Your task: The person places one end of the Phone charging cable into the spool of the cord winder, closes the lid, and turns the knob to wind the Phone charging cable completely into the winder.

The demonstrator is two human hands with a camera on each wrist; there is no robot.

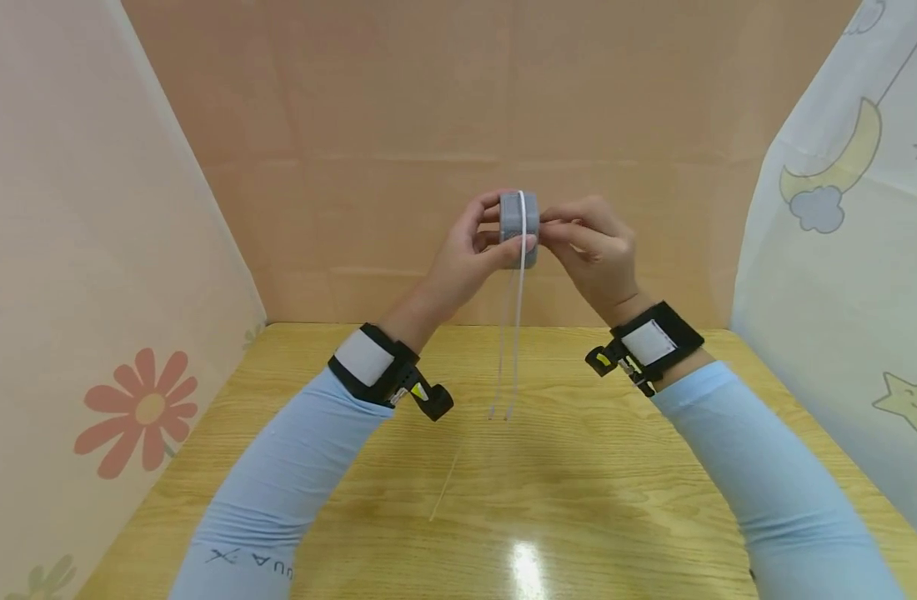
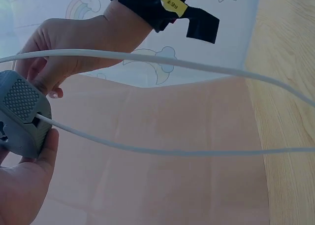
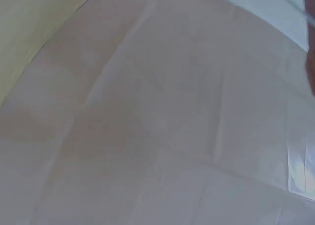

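A small grey box (image 1: 519,225) with a mesh face (image 2: 22,119) is held up in the air over the wooden table (image 1: 578,467). My left hand (image 1: 475,250) grips its left side, thumb across the front. My right hand (image 1: 589,246) pinches its right side. A white cord (image 1: 517,333) wraps over the box and its two ends hang down, stopping just above the table. In the left wrist view the cord (image 2: 162,62) runs out of a slot in the box. The right wrist view shows only the backdrop.
A thin pale strip (image 1: 445,483) lies on the table below the hands. Pink fabric walls stand behind and to the left (image 1: 91,250); a white curtain with moon and stars (image 1: 841,208) closes the right side.
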